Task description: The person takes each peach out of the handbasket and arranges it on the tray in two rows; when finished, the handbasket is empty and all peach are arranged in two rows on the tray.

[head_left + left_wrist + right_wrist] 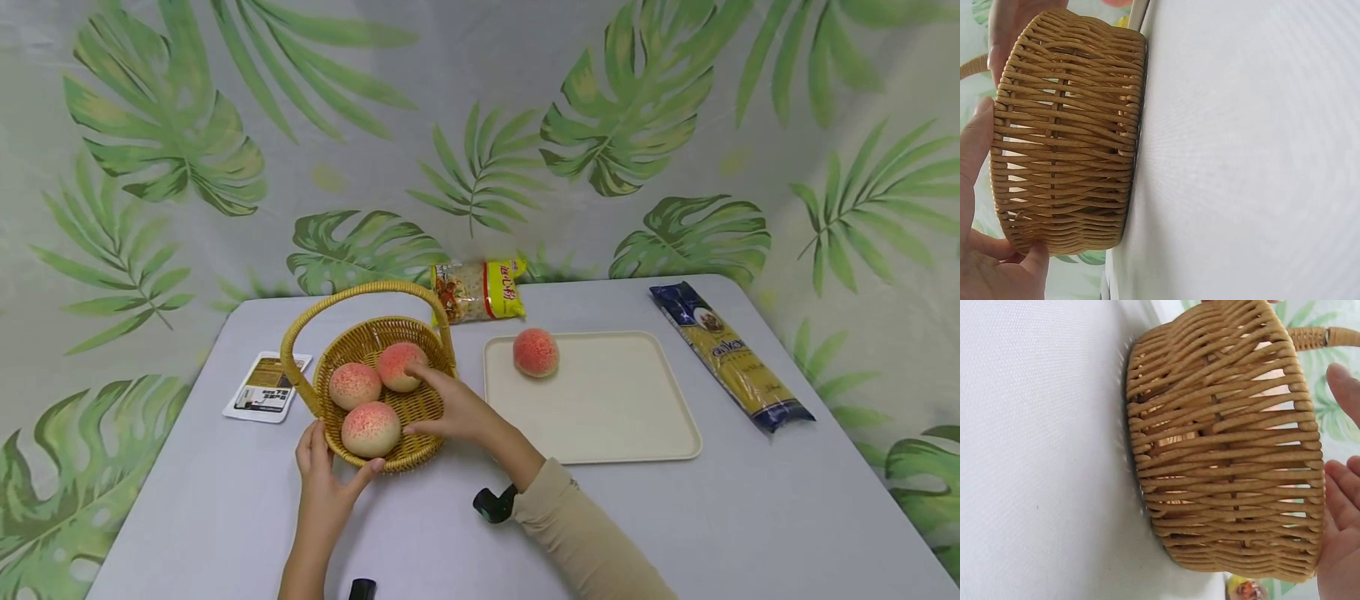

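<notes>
White table (750, 533), basket (422, 456) between packet (266, 387) and tray (600, 408), yellow bag (480, 292) behind

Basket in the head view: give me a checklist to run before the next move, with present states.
1. Basket resting on the table: ok.
2. Left hand holding the basket's near rim: ok.
3. Handle upright: ok.
4. Three peach-like pieces inside the basket: ok.
5. Right hand clear of the back-right piece: cannot tell; its fingers overlap that piece in view.
6. Tray bare: not ok, one piece lies near its far-left corner.
</notes>
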### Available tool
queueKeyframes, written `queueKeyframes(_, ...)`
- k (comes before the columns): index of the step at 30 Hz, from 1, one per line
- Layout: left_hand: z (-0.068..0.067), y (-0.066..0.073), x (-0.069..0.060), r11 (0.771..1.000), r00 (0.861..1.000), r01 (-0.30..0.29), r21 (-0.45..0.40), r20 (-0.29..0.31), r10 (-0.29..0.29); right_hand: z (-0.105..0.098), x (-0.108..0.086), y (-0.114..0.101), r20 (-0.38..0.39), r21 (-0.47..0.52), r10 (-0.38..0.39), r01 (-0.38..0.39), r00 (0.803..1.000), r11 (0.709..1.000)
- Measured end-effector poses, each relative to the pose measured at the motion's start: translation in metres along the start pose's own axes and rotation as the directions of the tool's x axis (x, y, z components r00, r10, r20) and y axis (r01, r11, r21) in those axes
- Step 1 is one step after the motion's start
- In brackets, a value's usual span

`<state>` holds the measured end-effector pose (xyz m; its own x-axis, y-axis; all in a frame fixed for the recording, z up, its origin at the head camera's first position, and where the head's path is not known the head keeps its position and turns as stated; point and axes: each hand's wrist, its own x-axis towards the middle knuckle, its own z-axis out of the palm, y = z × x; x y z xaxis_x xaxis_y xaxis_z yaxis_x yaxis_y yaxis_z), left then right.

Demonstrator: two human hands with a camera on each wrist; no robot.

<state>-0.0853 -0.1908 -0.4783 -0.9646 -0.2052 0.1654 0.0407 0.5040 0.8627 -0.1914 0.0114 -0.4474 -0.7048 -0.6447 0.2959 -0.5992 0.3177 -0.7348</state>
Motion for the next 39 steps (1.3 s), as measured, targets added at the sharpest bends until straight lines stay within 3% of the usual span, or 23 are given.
queueKeyframes(14, -0.002, 0.003, -0.001, 1.000, 1.000, 0.017, -0.007, 0.011, -0.017, 0.007, 0.011, -0.008, 0.094, -0.064, 0.035, -0.029, 0.995, 0.998)
queueKeyframes(28, -0.002, 0.004, -0.001, 0.999, 1.000, 0.015, -0.043, 0.017, -0.014, 0.012, 0.024, -0.013, 0.205, -0.070, 0.083, -0.070, 0.975, 0.995)
queueKeyframes(39, -0.002, 0.003, 0.000, 0.999, 1.000, 0.027, -0.032, 0.016, -0.027, 0.020, 0.034, -0.011, 0.277, -0.099, 0.051, -0.024, 0.960, 0.995)
